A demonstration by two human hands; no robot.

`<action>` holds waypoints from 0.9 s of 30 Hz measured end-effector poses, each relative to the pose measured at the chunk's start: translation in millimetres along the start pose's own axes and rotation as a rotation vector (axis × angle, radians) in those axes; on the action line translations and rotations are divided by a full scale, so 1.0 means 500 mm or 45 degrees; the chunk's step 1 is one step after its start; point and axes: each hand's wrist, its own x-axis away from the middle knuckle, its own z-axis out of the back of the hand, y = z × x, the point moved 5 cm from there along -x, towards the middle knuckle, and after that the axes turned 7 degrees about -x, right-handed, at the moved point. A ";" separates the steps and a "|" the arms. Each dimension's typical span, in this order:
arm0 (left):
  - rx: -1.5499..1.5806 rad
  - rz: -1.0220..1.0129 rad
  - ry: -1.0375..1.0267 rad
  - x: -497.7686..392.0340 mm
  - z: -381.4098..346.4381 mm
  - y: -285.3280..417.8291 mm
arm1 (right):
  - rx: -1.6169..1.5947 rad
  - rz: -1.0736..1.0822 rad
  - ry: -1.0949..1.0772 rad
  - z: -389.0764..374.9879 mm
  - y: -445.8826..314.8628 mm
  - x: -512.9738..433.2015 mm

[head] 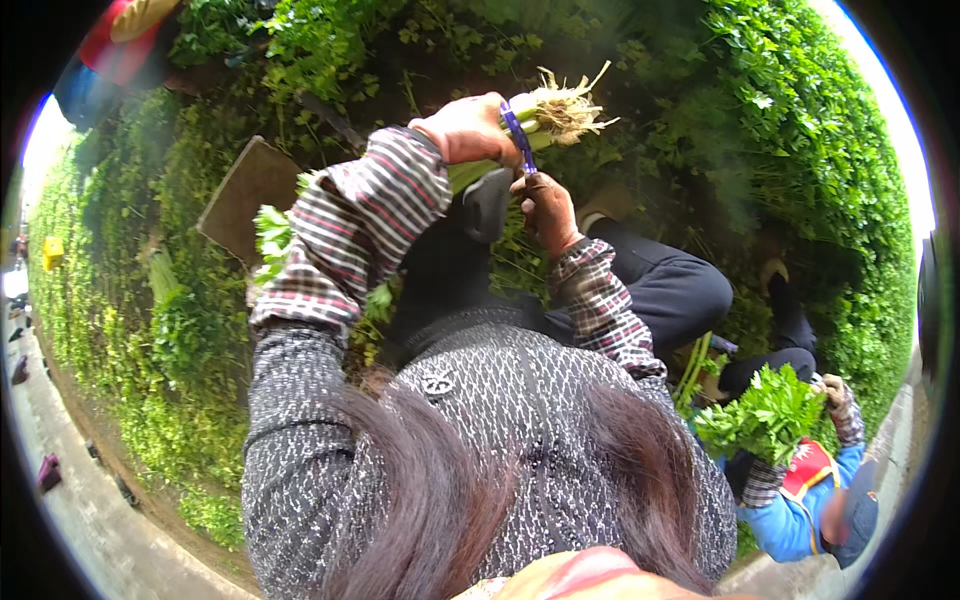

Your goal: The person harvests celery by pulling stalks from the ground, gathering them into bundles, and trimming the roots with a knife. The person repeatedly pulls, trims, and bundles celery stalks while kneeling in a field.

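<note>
My left hand [471,131] is wrapped around the stalks of a celery bunch [566,116]. The bunch's pale, tangled roots point to the upper right. Leafy tops [274,240] show beyond my left forearm, probably from this same bunch; the sleeve hides the stretch between. A purple tie band [517,135] with printed marks circles the stalks just below the roots. At the band's lower end, the fingers of my right hand [551,214] are closed on it. Both forearms wear plaid oversleeves.
Dense celery plants [802,97] grow around me. A brown flat board [251,199] lies left of my forearm. Another celery bunch [176,322] rests farther left. At lower right, a person in blue [787,529] holds leafy celery [772,412]. Another person [120,52] is at upper left.
</note>
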 end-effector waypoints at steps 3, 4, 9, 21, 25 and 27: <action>0.630 -0.330 -0.589 0.034 -0.008 0.003 | 0.068 0.246 -0.185 -0.063 -0.055 0.028; 0.631 -0.279 -0.692 0.042 -0.017 -0.010 | 0.072 0.296 -0.206 -0.074 -0.063 0.047; 0.525 -0.381 -0.032 0.053 -0.008 -0.004 | 0.267 0.409 -0.066 -0.060 -0.071 0.062; -0.308 0.549 0.665 -0.031 -0.052 -0.003 | 0.772 0.055 0.427 -0.035 -0.074 -0.041; -0.563 0.585 0.597 -0.063 -0.072 -0.003 | 0.446 0.059 0.242 -0.034 -0.052 -0.044; -0.498 0.598 0.511 -0.073 -0.068 -0.002 | 0.264 0.062 0.185 -0.051 -0.071 -0.004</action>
